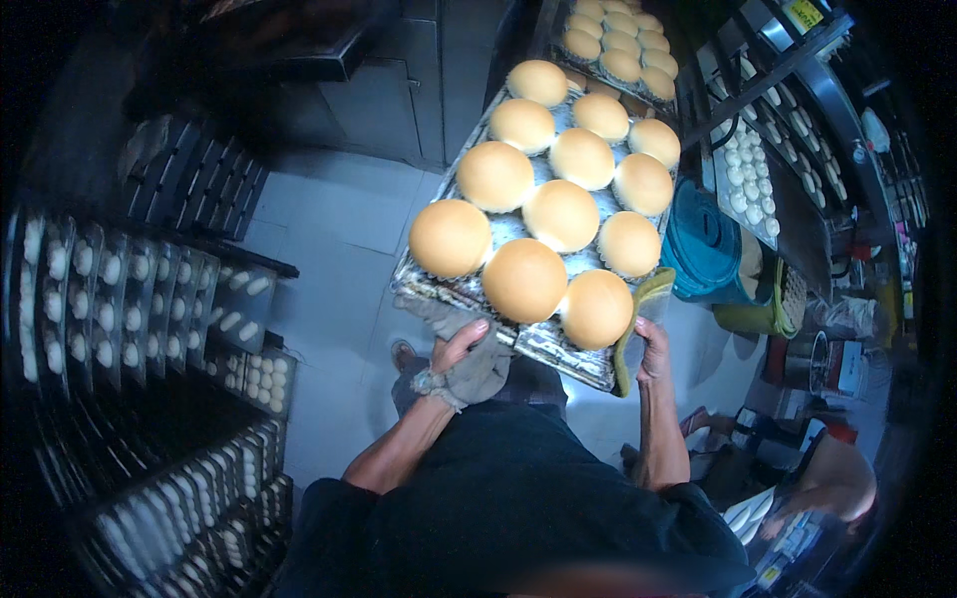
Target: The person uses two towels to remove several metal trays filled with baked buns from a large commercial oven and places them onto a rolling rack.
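I hold a dark, stained baking tray [558, 357] of golden round buns [524, 280] in paper cups, several rows of them. My left hand [460, 359], in a worn grey glove with a bare thumb, is closed on the tray's near left corner. At the right edge my right hand [648, 348] grips the tray through a folded olive cloth [638, 331]. Most of the fingers are hidden under the tray and cloth.
Racks with trays of pale dough [110, 299] stand left; another bun tray [618, 50] lies beyond mine. At right are a teal bin [708, 239], a shelf of dough balls [748, 184] and another person's bare limb [837, 468], low down. A tiled floor [334, 259] runs between.
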### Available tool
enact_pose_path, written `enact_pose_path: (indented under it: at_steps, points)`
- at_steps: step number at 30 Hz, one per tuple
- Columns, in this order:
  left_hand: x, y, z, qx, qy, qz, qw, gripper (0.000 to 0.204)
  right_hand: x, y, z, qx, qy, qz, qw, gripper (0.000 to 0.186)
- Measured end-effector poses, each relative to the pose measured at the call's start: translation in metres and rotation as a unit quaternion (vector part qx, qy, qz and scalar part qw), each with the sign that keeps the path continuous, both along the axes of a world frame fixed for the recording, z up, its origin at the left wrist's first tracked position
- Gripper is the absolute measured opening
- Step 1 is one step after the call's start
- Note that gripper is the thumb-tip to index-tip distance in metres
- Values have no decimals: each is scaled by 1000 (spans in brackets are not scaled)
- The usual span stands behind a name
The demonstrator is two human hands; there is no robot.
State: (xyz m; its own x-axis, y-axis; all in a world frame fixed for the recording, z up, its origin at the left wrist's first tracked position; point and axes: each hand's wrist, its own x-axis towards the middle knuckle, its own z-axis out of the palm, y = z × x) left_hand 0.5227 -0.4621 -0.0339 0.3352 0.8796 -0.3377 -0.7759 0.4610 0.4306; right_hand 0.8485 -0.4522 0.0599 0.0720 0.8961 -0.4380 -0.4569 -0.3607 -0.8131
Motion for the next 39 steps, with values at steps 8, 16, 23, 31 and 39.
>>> enact_pose_path:
  at_steps: [8,16,23,31,39]
  points:
    - [96,51,67,-32,-85,55,994,33,91,59,-43,19,-15,0,1000,57]
    - [124,72,59,9,160,-11,987,31,135,102,-57,-39,63,51,996,46]
    - [140,98,68,-71,195,19,978,28,155,135,-65,-48,86,8,995,38]
    - [184,206,26,-51,-13,-36,998,28,202,86,-74,-17,152,-149,977,43]
    - [213,349,-44,73,-21,-125,989,29,195,-14,-103,-120,75,-187,972,45]
